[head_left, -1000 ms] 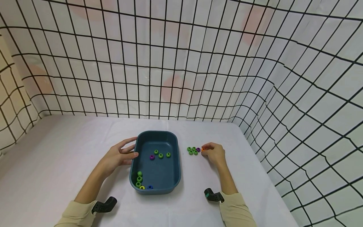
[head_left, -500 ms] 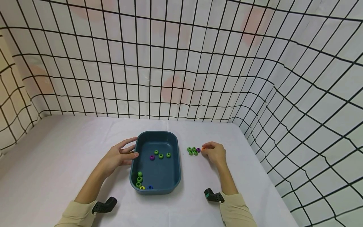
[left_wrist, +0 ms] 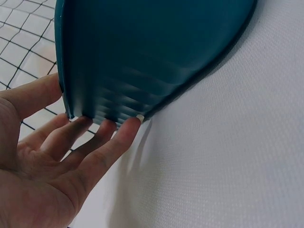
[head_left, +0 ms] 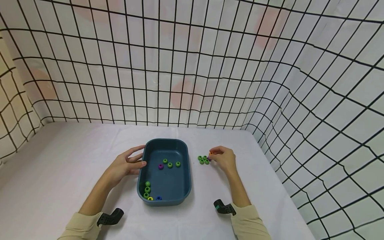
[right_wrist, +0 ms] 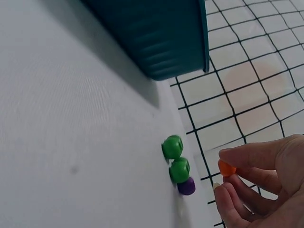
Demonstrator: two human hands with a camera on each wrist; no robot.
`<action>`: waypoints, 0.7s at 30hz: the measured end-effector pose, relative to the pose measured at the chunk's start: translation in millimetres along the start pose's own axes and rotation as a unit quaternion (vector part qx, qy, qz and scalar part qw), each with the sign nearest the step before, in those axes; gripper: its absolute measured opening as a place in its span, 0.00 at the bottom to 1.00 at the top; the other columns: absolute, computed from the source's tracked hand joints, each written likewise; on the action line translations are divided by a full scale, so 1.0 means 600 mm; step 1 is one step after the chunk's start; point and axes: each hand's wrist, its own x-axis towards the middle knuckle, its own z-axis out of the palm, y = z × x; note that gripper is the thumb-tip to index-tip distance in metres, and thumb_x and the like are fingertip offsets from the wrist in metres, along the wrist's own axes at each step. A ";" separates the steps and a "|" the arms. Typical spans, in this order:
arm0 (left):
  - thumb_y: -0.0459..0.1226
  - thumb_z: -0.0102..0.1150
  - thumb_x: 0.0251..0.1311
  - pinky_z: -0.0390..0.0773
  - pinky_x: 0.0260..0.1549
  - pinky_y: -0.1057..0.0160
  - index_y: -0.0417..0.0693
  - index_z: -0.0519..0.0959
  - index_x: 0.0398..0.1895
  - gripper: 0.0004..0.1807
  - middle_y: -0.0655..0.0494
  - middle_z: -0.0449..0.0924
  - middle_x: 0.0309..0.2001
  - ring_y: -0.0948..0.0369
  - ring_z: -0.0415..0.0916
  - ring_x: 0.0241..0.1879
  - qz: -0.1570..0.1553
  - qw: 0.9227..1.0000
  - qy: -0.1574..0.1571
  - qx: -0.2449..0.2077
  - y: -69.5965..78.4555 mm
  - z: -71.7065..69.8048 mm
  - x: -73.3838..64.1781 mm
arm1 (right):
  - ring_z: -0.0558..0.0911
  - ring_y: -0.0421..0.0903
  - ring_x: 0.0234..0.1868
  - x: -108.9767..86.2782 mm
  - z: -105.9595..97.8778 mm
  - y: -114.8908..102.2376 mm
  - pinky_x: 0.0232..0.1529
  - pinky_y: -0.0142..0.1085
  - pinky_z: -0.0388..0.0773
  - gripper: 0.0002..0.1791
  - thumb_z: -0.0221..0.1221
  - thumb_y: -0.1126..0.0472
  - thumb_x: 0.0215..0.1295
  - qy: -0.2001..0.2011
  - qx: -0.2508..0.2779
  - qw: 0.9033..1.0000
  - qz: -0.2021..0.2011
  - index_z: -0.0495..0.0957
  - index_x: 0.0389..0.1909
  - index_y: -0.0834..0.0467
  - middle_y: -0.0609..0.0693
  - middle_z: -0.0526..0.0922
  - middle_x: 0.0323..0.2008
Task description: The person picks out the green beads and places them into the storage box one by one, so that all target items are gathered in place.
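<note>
White cloth [head_left: 204,216] beneath, right grip [head_left: 226,159] pinches orange bead [right_wrist: 226,168]; spread left grip [head_left: 121,166] touches tray [head_left: 173,181].

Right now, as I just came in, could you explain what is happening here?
A person's right hand pinches an orange bead above the table, close to four green beads and a purple bead. The left hand touches the side of a blue tray, in which other beads lie: green, purple, yellow and blue.

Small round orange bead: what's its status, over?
Right hand pinching orange bead above white table. Left hand touching blue rectangular tray. Round purple bead close by; nothing plainly blocking.
</note>
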 end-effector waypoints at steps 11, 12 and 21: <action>0.40 0.66 0.66 0.85 0.51 0.54 0.60 0.57 0.80 0.41 0.42 0.60 0.76 0.45 0.72 0.68 0.000 1.000 0.001 0.006 -0.002 -0.001 0.000 | 0.84 0.48 0.40 -0.022 0.018 -0.044 0.33 0.32 0.78 0.11 0.72 0.65 0.55 -0.039 0.002 0.999 -0.036 0.88 0.41 0.57 0.52 0.89 0.39; 0.40 0.66 0.66 0.85 0.51 0.54 0.60 0.57 0.80 0.41 0.42 0.60 0.76 0.45 0.72 0.68 0.000 1.000 0.001 0.005 -0.001 -0.001 0.000 | 0.84 0.48 0.39 -0.025 0.020 -0.049 0.33 0.32 0.78 0.11 0.72 0.65 0.55 -0.043 0.003 0.998 -0.039 0.88 0.41 0.57 0.52 0.89 0.39; 0.39 0.65 0.66 0.85 0.52 0.53 0.60 0.57 0.80 0.41 0.41 0.60 0.76 0.44 0.73 0.68 0.002 1.000 -0.005 0.002 -0.001 -0.001 0.000 | 0.85 0.45 0.37 -0.038 0.030 -0.074 0.36 0.37 0.81 0.10 0.73 0.66 0.55 -0.081 0.032 0.995 -0.048 0.88 0.39 0.56 0.51 0.90 0.38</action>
